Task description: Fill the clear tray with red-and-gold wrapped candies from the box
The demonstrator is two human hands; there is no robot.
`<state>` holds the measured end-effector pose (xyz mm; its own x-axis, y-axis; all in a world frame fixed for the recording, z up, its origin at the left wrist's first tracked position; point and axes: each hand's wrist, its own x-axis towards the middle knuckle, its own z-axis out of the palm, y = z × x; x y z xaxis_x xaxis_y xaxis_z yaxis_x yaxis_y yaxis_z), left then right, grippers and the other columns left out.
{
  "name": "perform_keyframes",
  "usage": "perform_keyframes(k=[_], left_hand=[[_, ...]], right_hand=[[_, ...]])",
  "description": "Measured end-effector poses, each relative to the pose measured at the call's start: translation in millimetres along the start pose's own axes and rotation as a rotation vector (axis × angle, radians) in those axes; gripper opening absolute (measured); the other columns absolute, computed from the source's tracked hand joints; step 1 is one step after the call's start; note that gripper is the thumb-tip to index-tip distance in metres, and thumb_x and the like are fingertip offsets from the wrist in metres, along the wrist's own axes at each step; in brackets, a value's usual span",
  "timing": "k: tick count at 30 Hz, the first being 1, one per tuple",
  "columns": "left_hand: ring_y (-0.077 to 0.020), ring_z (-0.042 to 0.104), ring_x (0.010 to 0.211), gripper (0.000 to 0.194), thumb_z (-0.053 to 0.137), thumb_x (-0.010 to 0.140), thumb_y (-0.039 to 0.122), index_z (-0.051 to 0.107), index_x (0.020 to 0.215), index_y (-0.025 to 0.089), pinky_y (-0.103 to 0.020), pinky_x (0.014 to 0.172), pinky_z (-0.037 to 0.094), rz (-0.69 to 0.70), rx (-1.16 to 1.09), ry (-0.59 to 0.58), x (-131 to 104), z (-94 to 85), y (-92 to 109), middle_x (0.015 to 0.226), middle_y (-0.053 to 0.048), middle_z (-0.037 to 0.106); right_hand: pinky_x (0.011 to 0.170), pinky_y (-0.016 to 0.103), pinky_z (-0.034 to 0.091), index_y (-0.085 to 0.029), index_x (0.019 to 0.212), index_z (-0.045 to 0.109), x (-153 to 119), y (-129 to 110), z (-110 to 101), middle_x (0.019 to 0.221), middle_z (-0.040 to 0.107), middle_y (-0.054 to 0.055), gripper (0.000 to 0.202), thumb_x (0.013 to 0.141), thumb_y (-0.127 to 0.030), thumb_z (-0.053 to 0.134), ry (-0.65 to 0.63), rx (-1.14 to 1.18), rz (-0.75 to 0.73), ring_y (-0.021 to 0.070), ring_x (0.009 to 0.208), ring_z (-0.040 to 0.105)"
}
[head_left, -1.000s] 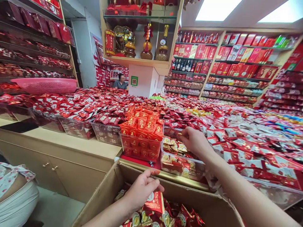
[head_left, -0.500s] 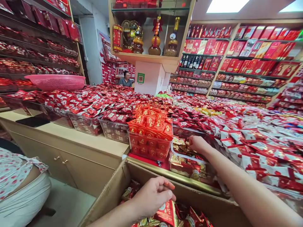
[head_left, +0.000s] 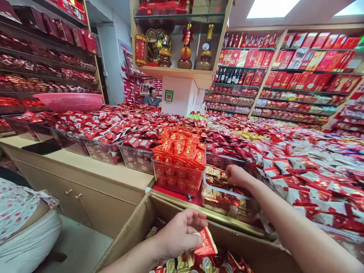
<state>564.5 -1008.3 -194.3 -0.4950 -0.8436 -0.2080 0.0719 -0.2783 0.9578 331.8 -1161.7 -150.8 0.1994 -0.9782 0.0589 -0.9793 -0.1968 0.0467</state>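
Pinching a red, gold-edged foil packet (head_left: pixel 208 244), the left hand (head_left: pixel 182 235) has the clear, boxy plastic bin (head_left: pixel 227 192) toward two o'clock, nearer the curled right hand (head_left: pixel 237 176), its hold hidden.

The pale desk (head_left: pixel 127 179) is lined along its front with clear plastic bins (head_left: pixel 136 158), heaped with wrapped packets (head_left: pixel 109 131). A dark flat object (head_left: pixel 41 148) is laid toward the left end. Farther right, a bin of orange-red packets (head_left: pixel 182 148) is set on a red surface (head_left: pixel 196 201), edged by gold trim (head_left: pixel 231 217); just beside it, gold-and-red packets (head_left: pixel 214 173) are held in another bin.
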Motion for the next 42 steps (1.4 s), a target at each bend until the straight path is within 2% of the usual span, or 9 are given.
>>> perform_keyframes(k=[6,10,14,18,21,23,28,37,42], left_hand=[[-0.0109,0.055,0.076,0.057,0.066,0.06,0.01,0.037,0.108,0.02,-0.026,0.07,0.042,0.227,-0.166,0.016,-2,2.6,9,0.103,-0.007,0.05],[-0.0133,0.056,0.079,0.055,0.066,0.061,0.012,0.037,0.108,0.018,-0.028,0.073,0.042,0.23,-0.198,0.017,-4,6.9,12,0.092,-0.006,0.057],[-0.0126,0.056,0.078,0.052,0.067,0.06,0.012,0.041,0.105,0.018,-0.025,0.07,0.042,0.196,-0.145,0.011,-6,14.9,6,0.086,-0.003,0.058],[-0.01,0.054,0.077,0.038,0.065,0.064,0.015,0.046,0.097,0.018,-0.023,0.07,0.041,0.21,-0.115,0.026,-5,22.0,0,0.086,-0.001,0.057],[-0.0074,0.054,0.065,0.022,0.059,0.071,0.022,0.045,0.089,0.02,-0.019,0.057,0.039,0.087,-0.3,-0.043,-6,23.5,0,0.079,0.001,0.057],[-0.0067,0.054,0.062,0.017,0.054,0.076,0.026,0.044,0.088,0.021,-0.018,0.053,0.037,-0.014,-0.455,-0.1,-7,23.4,1,0.08,0.001,0.057],[-0.0104,0.055,0.071,0.026,0.039,0.082,0.038,0.049,0.095,0.018,-0.024,0.065,0.04,-0.084,-0.559,-0.193,-10,24.7,3,0.091,-0.006,0.057],[-0.011,0.054,0.068,0.026,0.041,0.082,0.034,0.054,0.095,0.016,-0.026,0.066,0.041,-0.036,-0.481,-0.115,-10,25.3,-3,0.086,-0.006,0.059],[-0.0141,0.056,0.07,0.039,0.034,0.081,0.046,0.054,0.095,0.016,-0.026,0.064,0.04,-0.104,-0.417,-0.121,-10,24.4,-2,0.084,-0.006,0.06]], right_hand=[[0.069,0.024,0.041,-0.017,0.082,0.054,-73,-35,-36,0.083,0.059,0.005,0.012,0.073,-0.02,0.047,0.532,0.398,-0.175,0.0156,0.076,0.053],[0.055,0.022,0.043,-0.021,0.089,0.051,-139,-74,-17,0.076,0.058,0.002,0.019,0.075,-0.034,0.048,0.318,0.835,-0.129,0.0131,0.064,0.053],[0.051,0.021,0.041,-0.018,0.081,0.049,-161,-93,24,0.067,0.052,0.0,0.021,0.076,-0.039,0.048,0.08,1.257,-0.1,0.0104,0.058,0.049],[0.047,0.019,0.038,-0.018,0.072,0.044,-164,-92,33,0.062,0.045,-0.003,0.02,0.075,-0.037,0.051,0.107,1.509,-0.014,0.007,0.052,0.044],[0.052,0.021,0.043,-0.02,0.084,0.041,-169,-92,27,0.071,0.049,-0.002,0.021,0.073,-0.032,0.055,0.169,1.632,-0.07,0.0085,0.059,0.049],[0.061,0.025,0.047,-0.023,0.095,0.04,-173,-93,25,0.082,0.052,0.002,0.029,0.072,-0.029,0.056,0.237,1.552,-0.17,0.0122,0.072,0.054],[0.08,0.034,0.044,-0.023,0.106,0.046,-176,-96,32,0.108,0.044,0.01,0.04,0.068,-0.025,0.059,0.439,0.903,-0.349,0.0213,0.1,0.046],[0.079,0.036,0.045,-0.018,0.1,0.048,-175,-98,34,0.107,0.046,0.012,0.025,0.075,-0.017,0.051,0.622,0.508,-0.468,0.0215,0.099,0.045],[0.075,0.037,0.045,-0.016,0.102,0.047,-176,-93,37,0.097,0.054,0.01,0.03,0.074,-0.008,0.047,0.662,0.371,-0.576,0.0201,0.09,0.05]])
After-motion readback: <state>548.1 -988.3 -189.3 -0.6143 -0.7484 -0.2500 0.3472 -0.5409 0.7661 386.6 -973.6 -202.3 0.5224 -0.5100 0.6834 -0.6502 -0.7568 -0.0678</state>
